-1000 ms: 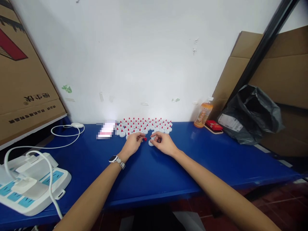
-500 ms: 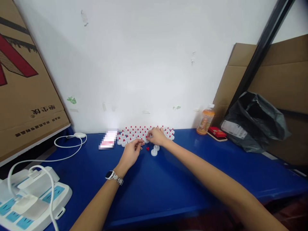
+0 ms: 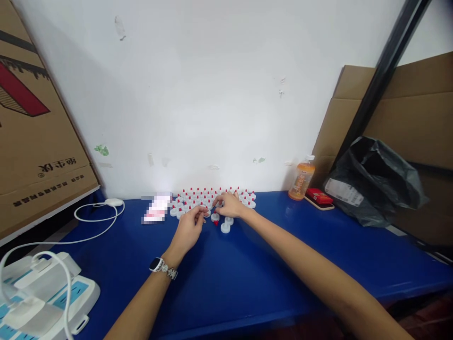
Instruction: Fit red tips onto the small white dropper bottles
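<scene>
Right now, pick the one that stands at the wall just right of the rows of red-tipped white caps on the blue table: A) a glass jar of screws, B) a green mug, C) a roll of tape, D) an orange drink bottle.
D: an orange drink bottle with a white cap stands upright by the wall, right of the red-tipped white caps, beside a red packet on the blue table.

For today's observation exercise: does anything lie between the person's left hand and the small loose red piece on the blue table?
Nothing visible does. The left hand has its fingertips right beside the red piece, with only bare blue table between. The white caps sit just right of it, near the right hand.
</scene>
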Action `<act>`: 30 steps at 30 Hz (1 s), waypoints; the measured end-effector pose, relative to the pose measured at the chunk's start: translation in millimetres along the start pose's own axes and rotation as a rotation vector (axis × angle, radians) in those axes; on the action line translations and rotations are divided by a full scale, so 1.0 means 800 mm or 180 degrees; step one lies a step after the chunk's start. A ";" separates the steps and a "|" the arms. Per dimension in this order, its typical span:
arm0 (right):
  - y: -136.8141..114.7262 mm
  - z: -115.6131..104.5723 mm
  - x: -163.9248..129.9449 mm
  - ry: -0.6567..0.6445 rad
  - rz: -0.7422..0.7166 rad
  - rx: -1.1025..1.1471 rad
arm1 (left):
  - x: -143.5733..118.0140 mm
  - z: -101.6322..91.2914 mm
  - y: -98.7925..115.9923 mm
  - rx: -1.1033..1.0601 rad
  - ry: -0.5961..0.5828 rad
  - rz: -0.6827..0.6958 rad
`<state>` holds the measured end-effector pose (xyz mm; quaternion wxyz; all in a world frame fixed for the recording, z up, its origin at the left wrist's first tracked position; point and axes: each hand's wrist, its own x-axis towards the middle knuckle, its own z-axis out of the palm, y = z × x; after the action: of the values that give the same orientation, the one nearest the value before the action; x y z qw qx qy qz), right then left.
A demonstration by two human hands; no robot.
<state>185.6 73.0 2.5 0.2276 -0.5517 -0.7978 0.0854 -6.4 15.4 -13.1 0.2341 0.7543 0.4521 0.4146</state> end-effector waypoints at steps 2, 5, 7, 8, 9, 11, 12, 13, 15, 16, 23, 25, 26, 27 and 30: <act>-0.002 -0.003 -0.001 -0.0077 -0.0008 0.0061 | 0.000 0.000 0.000 -0.0032 -0.0006 -0.0019; -0.002 -0.012 -0.006 -0.0213 -0.0007 0.0203 | 0.001 0.000 0.001 -0.0029 -0.0007 -0.0059; -0.002 -0.018 -0.011 -0.0304 -0.0055 0.0374 | 0.000 -0.001 0.001 0.0003 -0.0003 -0.0081; -0.001 -0.020 -0.013 -0.0341 -0.0111 0.0458 | 0.000 -0.001 0.001 0.0019 -0.0004 -0.0088; 0.000 -0.022 -0.015 -0.0362 -0.0177 0.0518 | 0.000 -0.001 0.001 0.0028 -0.0009 -0.0090; 0.001 -0.023 -0.017 -0.0369 -0.0288 0.0547 | 0.000 -0.001 0.001 0.0022 -0.0024 -0.0079; 0.001 -0.023 -0.018 -0.0360 -0.0319 0.0530 | 0.000 -0.001 0.001 0.0013 -0.0028 -0.0076; 0.001 -0.023 -0.018 -0.0344 -0.0323 0.0504 | 0.000 0.000 0.001 0.0007 -0.0034 -0.0078; 0.001 -0.022 -0.018 -0.0316 -0.0277 0.0461 | 0.000 0.000 0.001 0.0012 -0.0035 -0.0100; 0.001 -0.022 -0.018 -0.0311 -0.0249 0.0447 | 0.000 0.000 0.001 0.0026 -0.0035 -0.0111; -0.004 -0.013 -0.015 -0.0270 -0.0388 0.0368 | 0.000 -0.002 0.002 0.0067 -0.0031 -0.0096; -0.003 -0.012 -0.013 -0.0146 -0.0384 0.0418 | 0.000 -0.002 0.003 0.0045 -0.0039 -0.0114; -0.003 -0.013 -0.013 -0.0041 -0.0353 0.0460 | 0.000 -0.002 0.003 0.0036 -0.0036 -0.0124; -0.002 -0.015 -0.013 0.0081 -0.0326 0.0525 | 0.000 -0.003 0.004 0.0033 -0.0030 -0.0125; 0.002 -0.024 -0.020 0.0399 -0.0386 0.0956 | -0.001 -0.004 0.010 0.0024 0.0014 -0.0054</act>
<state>200.3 56.4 14.7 0.3615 -0.4667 -0.7921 0.1552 -5.3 11.1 -5.8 0.2338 0.7503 0.4605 0.4126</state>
